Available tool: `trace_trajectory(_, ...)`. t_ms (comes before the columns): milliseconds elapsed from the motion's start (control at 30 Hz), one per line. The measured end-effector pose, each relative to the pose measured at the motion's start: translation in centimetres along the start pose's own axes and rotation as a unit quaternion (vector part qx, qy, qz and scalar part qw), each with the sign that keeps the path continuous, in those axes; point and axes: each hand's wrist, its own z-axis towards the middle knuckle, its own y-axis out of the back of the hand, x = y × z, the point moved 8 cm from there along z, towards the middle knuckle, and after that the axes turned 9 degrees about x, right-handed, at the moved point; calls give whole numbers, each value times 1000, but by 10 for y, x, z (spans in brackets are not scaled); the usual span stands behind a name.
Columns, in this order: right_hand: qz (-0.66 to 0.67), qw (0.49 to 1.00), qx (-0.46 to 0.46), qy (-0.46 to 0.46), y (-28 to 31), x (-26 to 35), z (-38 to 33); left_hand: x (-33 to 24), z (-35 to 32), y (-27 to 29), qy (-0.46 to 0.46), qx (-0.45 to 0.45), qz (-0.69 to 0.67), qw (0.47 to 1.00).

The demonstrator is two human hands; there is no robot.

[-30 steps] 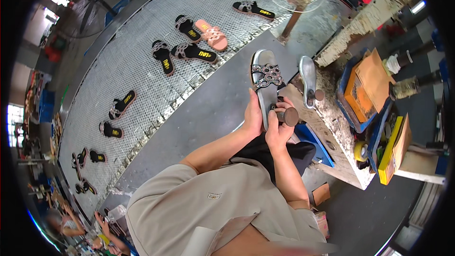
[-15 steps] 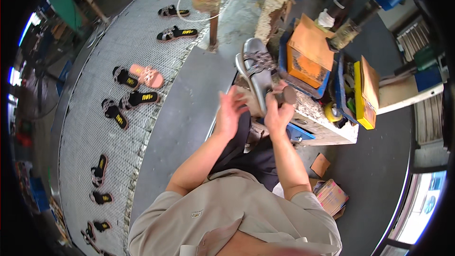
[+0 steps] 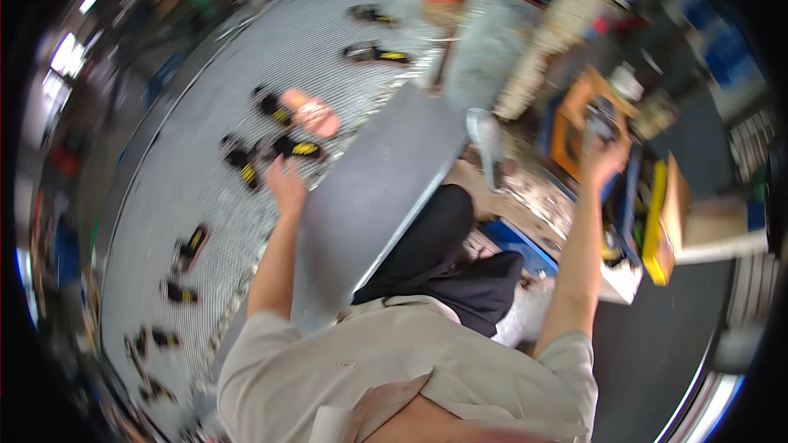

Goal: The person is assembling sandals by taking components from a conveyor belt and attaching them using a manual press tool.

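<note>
The black-and-yellow sandals [image 3: 294, 148] lay on the mesh conveyor [image 3: 189, 197], just beyond the left hand [image 3: 285, 183], which reached over them, fingers loosely spread. The right hand [image 3: 602, 157] was raised, closed around a small dark object [image 3: 602, 117] above the cluttered worktop [image 3: 533, 189].

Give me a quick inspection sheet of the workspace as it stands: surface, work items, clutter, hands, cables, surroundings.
Surface: round mesh table with a grey rim panel; picture blurred.
Job's things: black and yellow sandals and one pink sandal on the mesh; a grey sole stands at the bench.
Clutter: orange box, yellow box, scraps on the bench.
Hands: left hand reaches over the mesh by the sandals, open; right hand raised by the orange box, grip unclear.
Cables: nothing seen.
Surroundings: dark floor, blurred workshop.
</note>
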Motion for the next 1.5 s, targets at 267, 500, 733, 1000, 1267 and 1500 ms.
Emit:
trace_trajectory(267,-224,974,27,-16,8,-116,41,-14,22,10,-60,-162,127,977)
trace_trajectory(500,-226,973,-33,-10,42,-105,20,-24,145,1,-39,-51,253,965)
trace_trajectory(733,-251,967,45,-12,16,-36,-2,95,167,-2,251,156,214,931)
trace_trajectory(1000,-222,973,52,-47,29,-7,-14,76,190,-5,327,144,193,914)
trace_trajectory(1267,-255,966,49,7,12,-1,-14,135,196,68,191,-142,118,964)
trace_trajectory(1500,-311,950,36,12,35,-51,-20,156,53,142,80,-245,59,964)
